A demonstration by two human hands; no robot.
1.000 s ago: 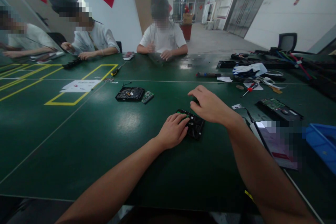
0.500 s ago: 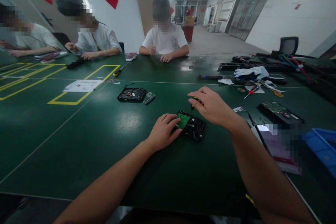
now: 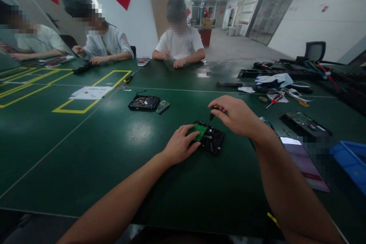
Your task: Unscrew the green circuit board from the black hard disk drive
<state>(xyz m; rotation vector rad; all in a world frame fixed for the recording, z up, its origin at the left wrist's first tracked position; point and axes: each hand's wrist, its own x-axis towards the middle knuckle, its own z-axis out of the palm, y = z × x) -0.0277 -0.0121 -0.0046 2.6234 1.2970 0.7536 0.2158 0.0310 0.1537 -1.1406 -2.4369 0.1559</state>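
A black hard drive (image 3: 215, 142) lies on the dark green table in front of me, with a bright green circuit board (image 3: 201, 131) on its left part. My left hand (image 3: 180, 145) grips the drive's left side, fingertips on the board and thumb along the near edge. Pinched in my right hand (image 3: 234, 114) is a screwdriver (image 3: 212, 114) with a black and yellow handle. Its shaft slants down to the drive's far edge, beside the board; whether the tip sits in a screw is too small to tell.
Left of the drive lie an opened hard drive (image 3: 143, 103) and a loose circuit board (image 3: 162, 106). To the right are another drive (image 3: 305, 123), a phone (image 3: 304, 164), a blue bin (image 3: 350, 164), gloves (image 3: 273, 81) and a red-tipped screwdriver (image 3: 273, 101). People sit across the table.
My right hand has shifted slightly right, and the screwdriver now leans more to the right, showing more of its handle. My left hand stays on the drive.
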